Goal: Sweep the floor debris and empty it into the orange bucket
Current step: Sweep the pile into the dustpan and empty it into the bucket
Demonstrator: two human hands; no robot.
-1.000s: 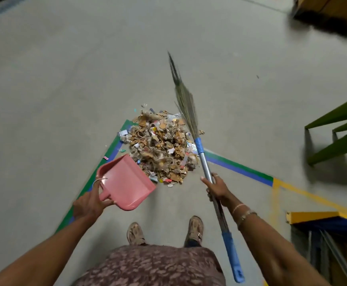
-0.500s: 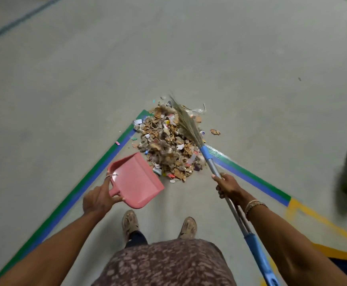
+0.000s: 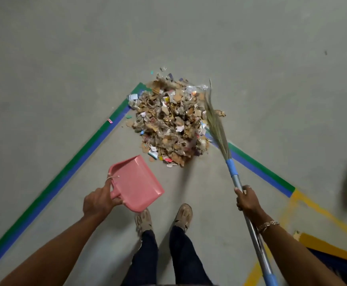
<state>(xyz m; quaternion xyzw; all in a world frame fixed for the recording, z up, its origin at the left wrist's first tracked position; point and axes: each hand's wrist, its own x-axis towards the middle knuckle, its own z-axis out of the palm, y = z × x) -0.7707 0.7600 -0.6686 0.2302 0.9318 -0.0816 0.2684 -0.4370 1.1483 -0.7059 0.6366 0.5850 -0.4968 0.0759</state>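
The left hand [image 3: 99,201] grips the pink dustpan [image 3: 136,183] by its handle, just short of the debris pile [image 3: 171,122]. The right hand [image 3: 248,200] curls round the broom [image 3: 233,176], its bristles touching the pile's right edge on the floor [image 3: 65,58].

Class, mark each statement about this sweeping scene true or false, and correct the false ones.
1. The left hand grips the pink dustpan by its handle. True.
2. The dustpan holds debris. False: it is empty; the debris pile lies on the floor.
3. The right hand grips the broom by its shaft. True.
4. The broom's bristles lie at the pile's left edge. False: they lie at its right edge.
5. An orange bucket stands beside the pile. False: no bucket is in view.
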